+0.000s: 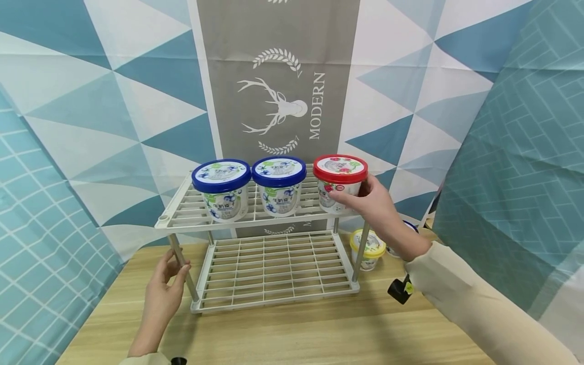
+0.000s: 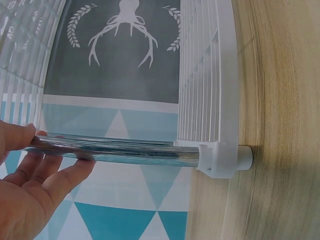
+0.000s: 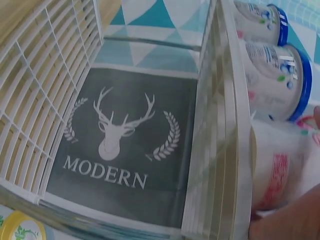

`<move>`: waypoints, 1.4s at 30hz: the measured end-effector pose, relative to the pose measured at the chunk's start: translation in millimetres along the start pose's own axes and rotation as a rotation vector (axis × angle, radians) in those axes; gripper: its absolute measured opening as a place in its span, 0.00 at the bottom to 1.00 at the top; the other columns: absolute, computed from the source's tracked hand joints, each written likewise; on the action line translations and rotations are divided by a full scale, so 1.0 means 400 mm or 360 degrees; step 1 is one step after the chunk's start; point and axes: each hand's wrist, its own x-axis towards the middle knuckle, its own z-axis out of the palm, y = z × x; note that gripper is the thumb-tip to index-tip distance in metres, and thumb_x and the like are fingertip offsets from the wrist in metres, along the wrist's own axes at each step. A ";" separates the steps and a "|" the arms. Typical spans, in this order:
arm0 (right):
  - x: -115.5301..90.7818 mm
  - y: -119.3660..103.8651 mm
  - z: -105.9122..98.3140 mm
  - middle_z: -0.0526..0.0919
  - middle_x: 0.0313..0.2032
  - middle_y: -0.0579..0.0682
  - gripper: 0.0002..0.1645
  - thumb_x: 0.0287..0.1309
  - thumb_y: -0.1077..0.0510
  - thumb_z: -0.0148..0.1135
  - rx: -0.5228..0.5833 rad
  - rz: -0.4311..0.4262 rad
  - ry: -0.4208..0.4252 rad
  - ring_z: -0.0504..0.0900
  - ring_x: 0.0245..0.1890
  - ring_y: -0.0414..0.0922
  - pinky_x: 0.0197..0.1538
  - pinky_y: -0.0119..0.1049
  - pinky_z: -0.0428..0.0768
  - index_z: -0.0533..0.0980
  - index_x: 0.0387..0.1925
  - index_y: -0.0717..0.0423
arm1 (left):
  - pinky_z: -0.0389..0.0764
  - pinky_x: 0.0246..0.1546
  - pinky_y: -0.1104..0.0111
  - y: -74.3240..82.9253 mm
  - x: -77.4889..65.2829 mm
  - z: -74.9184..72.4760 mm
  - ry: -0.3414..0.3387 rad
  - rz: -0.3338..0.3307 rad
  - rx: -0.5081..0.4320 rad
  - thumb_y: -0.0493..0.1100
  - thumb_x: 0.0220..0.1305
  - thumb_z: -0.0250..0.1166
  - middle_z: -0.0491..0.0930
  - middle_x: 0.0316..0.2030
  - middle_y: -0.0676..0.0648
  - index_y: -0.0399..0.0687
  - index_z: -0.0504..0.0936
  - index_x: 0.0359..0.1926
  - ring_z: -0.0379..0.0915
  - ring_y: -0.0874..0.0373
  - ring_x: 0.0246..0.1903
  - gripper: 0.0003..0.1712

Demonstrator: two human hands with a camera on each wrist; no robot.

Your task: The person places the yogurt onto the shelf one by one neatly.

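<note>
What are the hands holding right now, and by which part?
Right hand: the red-lidded tub, by its side wall. Left hand: the front left rack post, by its upper half.

There's a narrow gap left of the right grip (image 1: 371,203) — between the red-lidded tub (image 1: 338,176) it holds and the middle blue-lidded tub (image 1: 279,198), which blocks the way further left. Below that grip, the front right post (image 1: 359,262) and a yellow-lidded tub (image 1: 375,246) stand in the way. Right of the left grip (image 1: 164,290), past the front left post (image 1: 191,289), I see a broad opening — upper shelf (image 1: 274,221) above, lower shelf (image 1: 276,299) beneath.
</note>
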 end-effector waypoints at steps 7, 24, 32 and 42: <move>0.002 -0.010 0.027 0.65 0.64 0.52 0.52 0.49 0.44 0.70 -0.0017 0.0042 0.0103 0.66 0.61 0.50 0.61 0.49 0.70 0.52 0.69 0.50 | 0.61 0.35 0.90 0.000 -0.001 0.000 -0.0017 -0.0015 -0.0020 0.42 0.68 0.56 0.79 0.44 0.41 0.45 0.62 0.66 0.59 0.91 0.37 0.27; 0.018 -0.035 0.050 0.63 0.66 0.50 0.57 0.44 0.46 0.73 -0.0088 0.0111 0.0227 0.64 0.64 0.50 0.63 0.50 0.68 0.49 0.70 0.47 | 0.64 0.37 0.86 0.005 0.003 -0.001 -0.0007 -0.0053 0.0013 0.42 0.68 0.55 0.79 0.45 0.42 0.47 0.63 0.65 0.62 0.89 0.38 0.26; 0.022 -0.030 0.036 0.62 0.66 0.52 0.53 0.49 0.52 0.71 0.0038 0.0114 0.0158 0.62 0.64 0.51 0.65 0.50 0.65 0.49 0.69 0.49 | 0.64 0.35 0.88 0.002 0.002 0.000 0.0019 -0.0011 -0.0013 0.43 0.67 0.57 0.79 0.41 0.54 0.49 0.65 0.64 0.69 0.81 0.39 0.26; 0.025 -0.024 0.030 0.63 0.65 0.54 0.48 0.52 0.57 0.67 0.0100 0.0116 0.0075 0.63 0.63 0.53 0.64 0.51 0.66 0.50 0.69 0.51 | 0.63 0.35 0.88 -0.003 -0.001 -0.001 0.0006 0.0003 -0.0006 0.43 0.67 0.57 0.80 0.42 0.48 0.48 0.65 0.65 0.67 0.83 0.39 0.26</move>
